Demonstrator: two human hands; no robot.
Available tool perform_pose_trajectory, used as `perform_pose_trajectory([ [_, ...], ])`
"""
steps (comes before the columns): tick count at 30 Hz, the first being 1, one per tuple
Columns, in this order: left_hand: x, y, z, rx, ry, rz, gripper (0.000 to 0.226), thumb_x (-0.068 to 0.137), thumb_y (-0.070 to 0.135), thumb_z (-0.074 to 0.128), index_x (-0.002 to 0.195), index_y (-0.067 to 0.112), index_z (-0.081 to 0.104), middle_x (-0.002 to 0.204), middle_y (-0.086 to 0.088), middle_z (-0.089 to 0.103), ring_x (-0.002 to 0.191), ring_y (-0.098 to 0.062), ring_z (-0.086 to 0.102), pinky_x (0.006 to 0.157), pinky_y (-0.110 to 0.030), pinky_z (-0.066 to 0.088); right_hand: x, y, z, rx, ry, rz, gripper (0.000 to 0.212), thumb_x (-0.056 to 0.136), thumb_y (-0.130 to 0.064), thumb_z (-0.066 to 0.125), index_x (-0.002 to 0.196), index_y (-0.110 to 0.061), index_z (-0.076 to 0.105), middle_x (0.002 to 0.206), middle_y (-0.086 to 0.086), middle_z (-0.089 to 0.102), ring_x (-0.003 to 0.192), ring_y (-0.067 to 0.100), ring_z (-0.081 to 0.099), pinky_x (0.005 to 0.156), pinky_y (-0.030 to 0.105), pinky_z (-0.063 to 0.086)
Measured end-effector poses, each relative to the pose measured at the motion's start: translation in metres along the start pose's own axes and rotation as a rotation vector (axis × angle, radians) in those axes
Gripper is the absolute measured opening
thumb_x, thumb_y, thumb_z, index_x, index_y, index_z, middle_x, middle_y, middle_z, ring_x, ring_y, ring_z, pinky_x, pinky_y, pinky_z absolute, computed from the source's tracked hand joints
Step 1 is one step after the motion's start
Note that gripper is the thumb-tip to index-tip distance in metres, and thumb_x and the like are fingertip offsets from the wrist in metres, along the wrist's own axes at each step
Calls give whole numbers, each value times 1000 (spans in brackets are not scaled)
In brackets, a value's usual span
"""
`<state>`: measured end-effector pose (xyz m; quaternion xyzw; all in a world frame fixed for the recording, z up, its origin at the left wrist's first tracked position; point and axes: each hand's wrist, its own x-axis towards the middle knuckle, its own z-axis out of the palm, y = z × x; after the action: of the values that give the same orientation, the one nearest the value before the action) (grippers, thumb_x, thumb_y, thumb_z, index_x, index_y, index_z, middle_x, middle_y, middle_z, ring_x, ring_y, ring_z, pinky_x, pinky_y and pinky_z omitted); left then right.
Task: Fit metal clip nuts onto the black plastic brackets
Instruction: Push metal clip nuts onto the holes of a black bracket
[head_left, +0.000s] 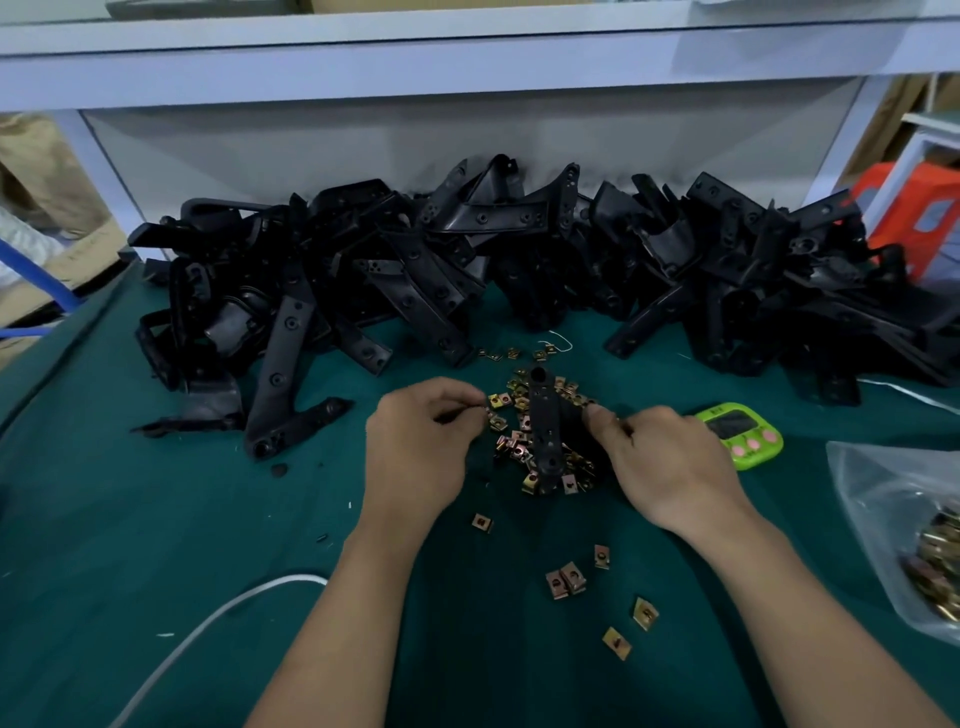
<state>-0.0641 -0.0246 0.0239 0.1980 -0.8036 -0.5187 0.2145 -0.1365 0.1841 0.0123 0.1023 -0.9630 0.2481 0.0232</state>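
A black plastic bracket (545, 426) lies lengthwise on a small heap of brass-coloured clip nuts (514, 447) at the middle of the green mat. My left hand (421, 447) is at the heap's left edge, its fingertips pinching one clip nut (491, 410). My right hand (670, 462) is on the bracket's right side, fingers curled against the bracket's edge; whether it truly grips the bracket is hard to see. Loose clip nuts (566, 579) lie scattered nearer to me.
A long pile of black brackets (467, 270) runs across the back of the green mat (156, 545). A green timer (740, 434) sits right of my right hand. A clear bag of clip nuts (914, 540) lies at the right edge. A white cable (208, 623) crosses front left.
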Motion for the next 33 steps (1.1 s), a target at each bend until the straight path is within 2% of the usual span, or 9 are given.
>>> perform_pose_trajectory([
  [3,-1,7,-2,-444,-132,-105,21,85,6,79,80,26,81,83,0,79,74,-5,71,62,-11,49,0,0,0,2,7,-9,73,94,-76,33,55,-17,51,57,6,58,60,27,56,51,36,34],
  [6,-2,7,-2,-589,-290,-177,29,85,-2,74,85,26,84,82,-1,77,73,-5,67,65,-14,50,0,-1,0,18,19,-21,73,93,-77,33,55,-17,52,58,5,57,60,27,56,53,37,37],
  [10,-1,7,-3,-617,-357,-221,31,82,-3,74,90,26,84,81,0,74,71,-5,65,64,-15,51,1,0,0,70,55,-37,75,90,-79,32,51,-17,48,53,3,54,55,25,56,47,33,31],
  [13,-2,10,-6,-589,-386,-216,26,68,13,82,92,23,84,84,-4,77,69,-6,67,61,-16,49,1,0,-1,80,76,-68,78,85,-82,29,49,-15,48,47,0,53,52,21,55,45,31,30],
  [18,-2,8,-13,-506,-434,-215,38,61,33,84,96,21,83,88,-11,78,78,-13,72,70,-23,46,3,2,-5,60,73,-77,79,84,-85,33,50,-17,53,46,-3,53,54,20,57,49,34,37],
  [22,-1,7,-14,-495,-507,-186,34,67,29,82,99,19,83,87,-10,77,79,-12,69,68,-20,48,4,3,-7,41,65,-85,79,81,-88,33,53,-18,59,46,-3,53,56,20,58,52,35,44],
  [27,-1,6,-15,-482,-508,-184,30,69,25,82,98,18,83,85,-10,76,78,-12,68,69,-21,47,4,4,-9,27,76,-80,85,71,-93,27,57,-18,63,47,-3,55,57,18,57,53,34,46],
  [30,-1,6,-16,-473,-481,-179,35,65,29,89,97,16,83,86,-17,75,75,-15,67,66,-22,47,3,5,-9,28,77,-82,88,70,-94,25,61,-17,66,48,-3,55,57,18,58,54,35,47],
  [33,-1,6,-17,-470,-459,-170,35,63,26,93,94,15,83,89,-22,75,75,-18,68,66,-24,48,2,5,-8,58,80,-84,84,73,-92,30,55,-15,60,43,-3,51,55,20,57,50,34,43],
])
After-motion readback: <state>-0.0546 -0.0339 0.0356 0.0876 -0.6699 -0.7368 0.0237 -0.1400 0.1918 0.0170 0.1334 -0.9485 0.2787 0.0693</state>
